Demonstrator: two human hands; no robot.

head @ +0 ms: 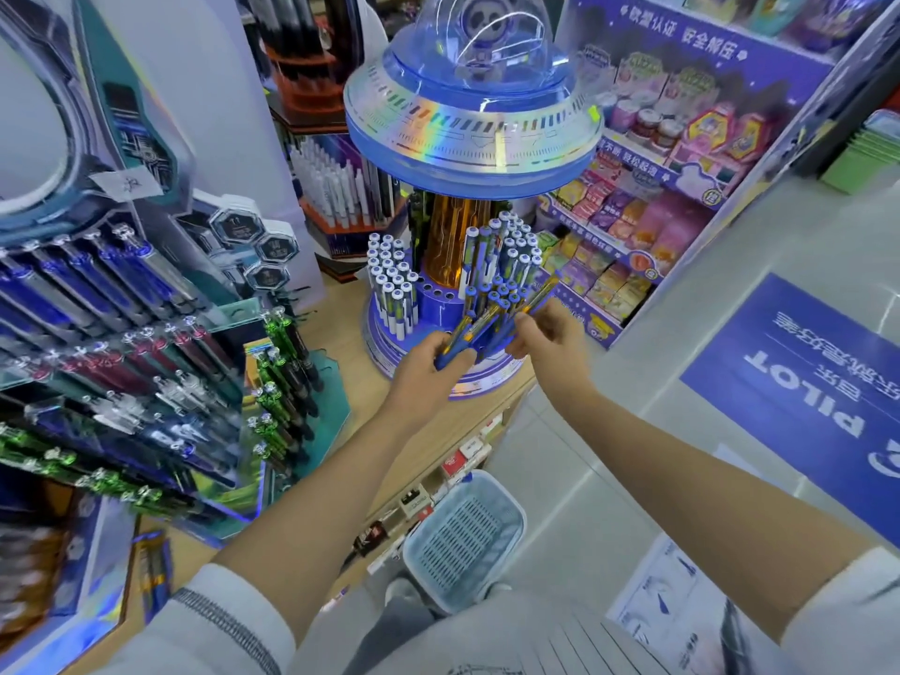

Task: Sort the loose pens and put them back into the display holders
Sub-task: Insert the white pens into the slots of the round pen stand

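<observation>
pens (479,326), blue, lie fanned in the curled grip of the left hand (431,355) as stock; right hand (543,328) pinches their upper ends, likely to feed free holes of the display holder (440,297) just beyond both hands.

The shop was bright and evenly lit from above, with faint, soft shadows. Glare streaked the clear dome (479,31) at twelve o'clock, and a rainbow sheen ran along the saucer rim (467,126) under it. The wide lens bowed the shelves (647,197) at two o'clock and the pen rack (121,324) at nine. Blur smeared the seven o'clock corner, and the pens (489,318) at centre looked slightly soft.
</observation>
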